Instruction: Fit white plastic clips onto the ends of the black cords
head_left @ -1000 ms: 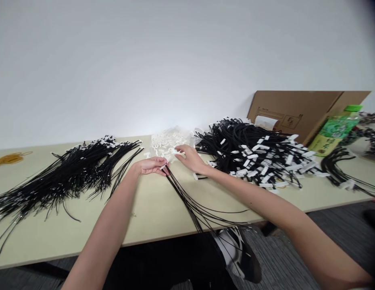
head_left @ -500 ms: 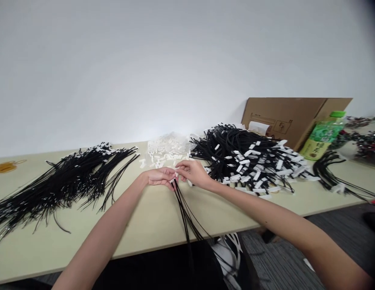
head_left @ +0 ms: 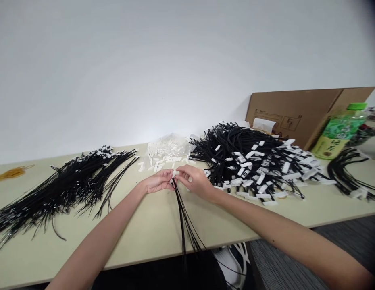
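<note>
I see the left hand (head_left: pixel 159 181) pinching black cables (head_left: pixel 179 203) that drape past the near edge of the table (head_left: pixel 145 231), seemingly light and limp, best held near their tips, where the right hand (head_left: pixel 196 182) grips a white connector (head_left: pixel 175 173).

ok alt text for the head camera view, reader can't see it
A person's left hand and right hand meet at the ends of thin black cables trailing over the edge of a table. Behind lie small white pieces; a cable pile lies left, a white-tabbed pile right, near a bottle.
</note>
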`<action>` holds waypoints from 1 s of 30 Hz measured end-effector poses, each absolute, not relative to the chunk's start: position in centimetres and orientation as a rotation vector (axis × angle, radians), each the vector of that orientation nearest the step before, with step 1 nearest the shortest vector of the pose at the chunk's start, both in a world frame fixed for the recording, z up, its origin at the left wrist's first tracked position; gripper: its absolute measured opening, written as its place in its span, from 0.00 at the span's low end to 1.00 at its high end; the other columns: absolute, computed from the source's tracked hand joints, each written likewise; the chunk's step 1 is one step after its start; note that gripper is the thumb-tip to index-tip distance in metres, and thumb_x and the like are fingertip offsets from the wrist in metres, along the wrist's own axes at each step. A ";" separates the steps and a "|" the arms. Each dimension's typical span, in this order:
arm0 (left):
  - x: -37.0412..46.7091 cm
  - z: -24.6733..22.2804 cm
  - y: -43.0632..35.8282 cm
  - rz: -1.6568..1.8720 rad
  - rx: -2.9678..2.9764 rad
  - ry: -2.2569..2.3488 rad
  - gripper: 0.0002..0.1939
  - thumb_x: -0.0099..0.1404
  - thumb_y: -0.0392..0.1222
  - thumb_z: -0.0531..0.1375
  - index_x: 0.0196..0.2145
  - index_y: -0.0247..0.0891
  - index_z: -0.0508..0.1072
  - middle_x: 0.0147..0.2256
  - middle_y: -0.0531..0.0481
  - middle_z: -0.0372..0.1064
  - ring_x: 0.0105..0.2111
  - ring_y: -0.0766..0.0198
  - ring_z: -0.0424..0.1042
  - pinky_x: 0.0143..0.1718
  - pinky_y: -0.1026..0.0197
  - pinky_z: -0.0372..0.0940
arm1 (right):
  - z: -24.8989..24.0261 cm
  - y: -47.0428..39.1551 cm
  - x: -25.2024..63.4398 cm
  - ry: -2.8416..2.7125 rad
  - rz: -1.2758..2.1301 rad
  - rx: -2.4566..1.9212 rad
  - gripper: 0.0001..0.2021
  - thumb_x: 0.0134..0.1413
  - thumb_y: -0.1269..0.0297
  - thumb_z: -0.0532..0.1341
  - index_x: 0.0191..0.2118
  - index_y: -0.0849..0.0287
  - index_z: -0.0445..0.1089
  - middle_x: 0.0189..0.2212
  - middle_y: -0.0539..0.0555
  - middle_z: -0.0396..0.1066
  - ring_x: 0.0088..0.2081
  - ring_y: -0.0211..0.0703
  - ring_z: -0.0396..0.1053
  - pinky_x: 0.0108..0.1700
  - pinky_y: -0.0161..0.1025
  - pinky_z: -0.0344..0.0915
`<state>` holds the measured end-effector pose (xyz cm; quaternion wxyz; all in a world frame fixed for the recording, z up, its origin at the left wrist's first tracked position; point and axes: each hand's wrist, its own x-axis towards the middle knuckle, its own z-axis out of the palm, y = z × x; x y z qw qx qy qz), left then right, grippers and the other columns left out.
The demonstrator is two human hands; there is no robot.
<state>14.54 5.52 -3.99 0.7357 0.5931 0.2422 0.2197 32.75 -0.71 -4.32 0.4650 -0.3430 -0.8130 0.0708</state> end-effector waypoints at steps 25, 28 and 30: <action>17.1 -4.0 4.1 0.754 1.119 0.568 0.11 0.53 0.46 0.62 0.28 0.34 0.68 0.27 0.51 0.64 0.28 0.68 0.65 0.31 0.64 0.60 | -1.9 -0.9 33.2 -1.802 0.393 -0.768 0.07 0.55 0.67 0.53 0.34 0.59 0.68 0.32 0.53 0.71 0.35 0.38 0.68 0.40 0.36 0.65; 17.5 -4.0 3.9 0.781 1.109 0.544 0.12 0.53 0.46 0.62 0.27 0.35 0.68 0.28 0.51 0.63 0.30 0.67 0.65 0.29 0.65 0.58 | -0.4 -0.6 34.1 -1.405 0.864 -0.726 0.09 0.54 0.60 0.55 0.30 0.60 0.65 0.28 0.53 0.69 0.34 0.39 0.69 0.41 0.40 0.66; 17.7 -4.1 3.6 0.798 1.103 0.534 0.12 0.54 0.47 0.61 0.26 0.34 0.67 0.28 0.50 0.64 0.33 0.66 0.66 0.29 0.66 0.57 | 0.5 -0.1 35.4 -1.181 1.021 -0.657 0.09 0.51 0.59 0.57 0.30 0.59 0.63 0.26 0.50 0.67 0.32 0.37 0.68 0.40 0.40 0.67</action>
